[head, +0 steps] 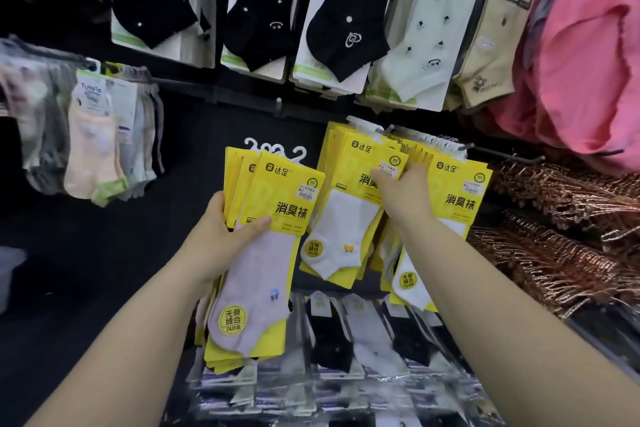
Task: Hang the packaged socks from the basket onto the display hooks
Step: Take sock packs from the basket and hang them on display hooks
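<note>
Dark wall panel (194,135) backs the whole display, and the only bare stretch of it lies to the left of the yellow packs, between them and the side rack of pastel socks (93,146). A fanned stack of yellow sock packs (266,218) with white plastic hangers on top is gripped in the left hand (221,236), thumb pressed across the front card and fingers wrapped behind, held just left of the packs already on the wall. The right hand (401,194) is closed on the upper card of the hanging yellow packs (349,211), fingers tucked behind it, where they sit on a display hook (367,126). Just to the right hangs a second yellow bunch (457,198) on its own hook, touching that hand's far side. Above, a row of black socks (256,3) and pale ones crowds close overhead; below, clear-wrapped black and white socks (346,333) fill the lower row. Copper-coloured wire hangers (568,236) pile up at the right edge beneath pink fabric (588,45). No basket is in view.
</note>
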Tool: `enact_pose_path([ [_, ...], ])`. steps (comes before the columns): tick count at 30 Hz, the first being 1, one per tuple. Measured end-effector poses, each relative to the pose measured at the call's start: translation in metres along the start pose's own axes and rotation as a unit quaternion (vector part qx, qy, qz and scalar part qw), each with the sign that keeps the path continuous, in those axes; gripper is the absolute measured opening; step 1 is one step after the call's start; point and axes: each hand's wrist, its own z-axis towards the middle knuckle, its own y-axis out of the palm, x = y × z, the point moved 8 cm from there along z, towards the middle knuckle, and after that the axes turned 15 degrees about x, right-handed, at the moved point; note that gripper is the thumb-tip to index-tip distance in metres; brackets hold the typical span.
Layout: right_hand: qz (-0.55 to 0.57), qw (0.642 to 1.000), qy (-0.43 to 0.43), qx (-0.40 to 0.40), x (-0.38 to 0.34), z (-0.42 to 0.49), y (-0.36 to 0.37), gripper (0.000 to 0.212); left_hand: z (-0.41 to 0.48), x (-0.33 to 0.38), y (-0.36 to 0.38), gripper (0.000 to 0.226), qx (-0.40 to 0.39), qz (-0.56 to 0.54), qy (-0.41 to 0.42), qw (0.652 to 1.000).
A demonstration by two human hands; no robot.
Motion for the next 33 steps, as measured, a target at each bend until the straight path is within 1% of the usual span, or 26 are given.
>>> enact_pose_path([
  [1, -0.035, 0.999, -0.031, 0.002, -0.001, -0.009, -0.004, 0.061, -0.002, 0.001, 0.001, 0.034, -0.008, -0.012, -0.010, 1.000],
  [3, -0.072, 0.989, -0.129, 0.017, -0.009, -0.035, -0.012, 0.069, -0.009, 0.001, 0.007, 0.038, -0.031, -0.041, -0.034, 0.998],
  [4, -0.063, 0.983, -0.174, 0.010, -0.015, -0.051, -0.012, 0.066, -0.014, 0.001, 0.011, 0.043, -0.044, -0.055, -0.047, 0.996],
  [5, -0.048, 0.979, -0.198, -0.013, -0.019, -0.065, -0.009, 0.061, -0.019, 0.001, 0.016, 0.049, -0.058, -0.068, -0.058, 0.994],
  [6, -0.030, 0.979, -0.194, -0.050, -0.021, -0.076, -0.002, 0.054, -0.025, 0.001, 0.022, 0.058, -0.073, -0.079, -0.068, 0.992],
  [7, -0.010, 0.983, -0.164, -0.083, -0.021, -0.083, 0.005, 0.049, -0.030, 0.000, 0.028, 0.067, -0.089, -0.088, -0.078, 0.989],
  [8, 0.011, 0.987, -0.128, -0.100, -0.020, -0.085, 0.009, 0.047, -0.034, 0.000, 0.034, 0.072, -0.103, -0.098, -0.087, 0.986],
  [10, 0.039, 0.991, -0.086, -0.092, -0.020, -0.081, 0.009, 0.044, -0.041, 0.002, 0.041, 0.071, -0.119, -0.123, -0.092, 0.981],
  [12, 0.073, 0.993, -0.051, -0.082, -0.018, -0.074, 0.006, 0.036, -0.044, 0.004, 0.045, 0.070, -0.120, -0.132, -0.090, 0.980],
  [14, 0.111, 0.989, -0.007, -0.096, -0.011, -0.070, 0.006, 0.025, -0.044, 0.003, 0.046, 0.073, -0.113, -0.133, -0.086, 0.981],
  [15, 0.133, 0.986, 0.015, -0.103, -0.008, -0.068, 0.005, 0.023, -0.044, 0.003, 0.047, 0.073, -0.106, -0.137, -0.087, 0.981],
  [17, 0.173, 0.978, 0.050, -0.100, -0.003, -0.060, 0.000, 0.032, -0.043, 0.002, 0.046, 0.069, -0.087, -0.146, -0.095, 0.981],
  [20, 0.152, 0.986, 0.060, -0.037, 0.001, -0.040, -0.019, 0.057, -0.035, -0.002, 0.040, 0.052, -0.038, -0.127, -0.094, 0.987],
  [21, 0.145, 0.987, 0.060, -0.016, 0.004, -0.031, -0.025, 0.060, -0.032, -0.003, 0.035, 0.045, -0.018, -0.109, -0.083, 0.990],
  [23, 0.133, 0.989, 0.064, 0.006, 0.007, -0.016, -0.032, 0.061, -0.025, -0.003, 0.026, 0.033, 0.018, -0.061, -0.051, 0.997],
  [24, 0.125, 0.990, 0.063, 0.012, 0.006, -0.010, -0.034, 0.062, -0.023, -0.002, 0.022, 0.031, 0.031, -0.041, -0.036, 0.998],
  [26, 0.111, 0.992, 0.059, 0.014, 0.001, 0.000, -0.032, 0.061, -0.020, -0.001, 0.016, 0.034, 0.045, -0.019, -0.021, 0.999],
  [29, 0.087, 0.995, 0.044, -0.004, -0.007, 0.013, -0.017, 0.055, -0.015, -0.001, 0.007, 0.037, 0.058, -0.014, -0.022, 0.998],
  [33, 0.049, 0.999, 0.023, -0.007, -0.008, 0.018, 0.000, 0.060, -0.011, 0.000, 0.002, 0.038, 0.063, -0.010, -0.020, 0.998],
])
